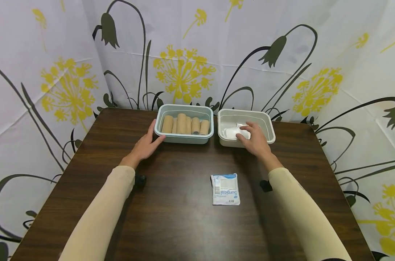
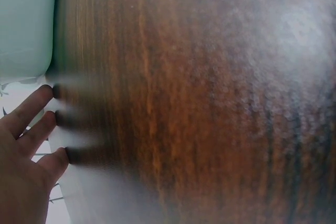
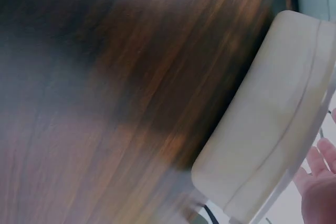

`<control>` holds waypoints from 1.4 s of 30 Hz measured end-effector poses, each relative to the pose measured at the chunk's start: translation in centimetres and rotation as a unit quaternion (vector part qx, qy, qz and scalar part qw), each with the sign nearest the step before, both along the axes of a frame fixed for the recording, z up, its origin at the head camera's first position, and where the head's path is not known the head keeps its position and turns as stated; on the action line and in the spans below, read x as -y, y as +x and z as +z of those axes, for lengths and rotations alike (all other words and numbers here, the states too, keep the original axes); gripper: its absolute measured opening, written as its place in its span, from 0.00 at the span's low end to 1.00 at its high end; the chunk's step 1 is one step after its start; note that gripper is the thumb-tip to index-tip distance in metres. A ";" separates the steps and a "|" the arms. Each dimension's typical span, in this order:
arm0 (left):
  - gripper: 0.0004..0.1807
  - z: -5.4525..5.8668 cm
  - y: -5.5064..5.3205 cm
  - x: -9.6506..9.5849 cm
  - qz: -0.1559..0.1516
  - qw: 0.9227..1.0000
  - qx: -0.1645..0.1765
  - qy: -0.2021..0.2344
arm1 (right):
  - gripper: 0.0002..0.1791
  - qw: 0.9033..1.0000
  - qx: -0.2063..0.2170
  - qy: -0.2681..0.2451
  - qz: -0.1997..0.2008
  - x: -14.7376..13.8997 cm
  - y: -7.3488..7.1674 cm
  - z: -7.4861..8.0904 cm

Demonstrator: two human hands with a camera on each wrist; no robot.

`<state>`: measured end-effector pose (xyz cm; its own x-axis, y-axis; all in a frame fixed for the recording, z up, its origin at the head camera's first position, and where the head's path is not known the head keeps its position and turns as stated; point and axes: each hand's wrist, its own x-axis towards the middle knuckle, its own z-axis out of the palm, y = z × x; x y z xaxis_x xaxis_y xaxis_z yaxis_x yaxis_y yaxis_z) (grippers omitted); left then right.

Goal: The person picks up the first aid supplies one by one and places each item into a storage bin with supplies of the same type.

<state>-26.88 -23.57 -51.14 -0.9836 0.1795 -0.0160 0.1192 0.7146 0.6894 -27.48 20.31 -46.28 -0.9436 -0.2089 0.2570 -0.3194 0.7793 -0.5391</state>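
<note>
At the left end of a pale blue plastic bin [image 1: 184, 139] is my left hand [image 1: 145, 145], its fingers spread along the side and its thumb at the front corner. Several brown cardboard tubes [image 1: 181, 124] stand inside that bin. In the left wrist view, the fingers [image 2: 35, 129] are apart, with the tips low beside the tabletop. My right hand [image 1: 256, 140] reaches over the front of a cream plastic bin [image 1: 230, 143]. Its thumb and fingers are parted above white, soft-looking bundles [image 1: 231, 132]. From the right wrist, the bin's outer wall [image 3: 262, 108] hides those bundles.
A white and blue packet [image 1: 225, 190] printed "Surgical" lies upside down on the dark wood table [image 1: 177, 217], nearer to me. Both bins stand side by side at the back edge. Behind them hangs a white curtain [image 1: 184, 29] with yellow and grey flowers.
</note>
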 end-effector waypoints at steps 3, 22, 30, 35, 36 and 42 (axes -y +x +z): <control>0.45 0.1 0.0 0.0 0.000 1.000 -0.003 0.000 | 0.20 1.000 -0.018 -0.009 0.015 -0.3 0.8 0.3; 0.45 0.2 0.0 0.1 0.006 1.000 -0.001 -0.004 | 0.26 0.969 -0.047 0.070 0.231 -0.1 9.4 -0.1; 0.46 0.4 0.2 -0.1 0.005 1.000 0.002 -0.004 | 0.45 0.944 0.023 0.149 0.294 1.3 11.6 -1.9; 0.45 0.3 0.1 -0.2 0.008 1.000 0.000 -0.004 | 0.52 0.938 0.046 0.169 0.300 1.7 12.4 -2.6; 0.45 0.3 0.1 -0.2 0.009 1.000 0.000 -0.003 | 0.52 0.937 0.054 0.174 0.299 1.8 12.5 -2.7; 0.46 0.2 0.1 -0.1 0.007 1.000 0.007 -0.003 | 0.51 0.927 0.088 0.201 0.304 1.7 13.0 -3.7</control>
<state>-26.77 -23.43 -50.95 -0.9859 0.1647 -0.0310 0.0989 0.7207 0.6862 -14.48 18.64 -49.93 -0.6398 -0.7615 -0.1040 -0.6998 0.6331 -0.3307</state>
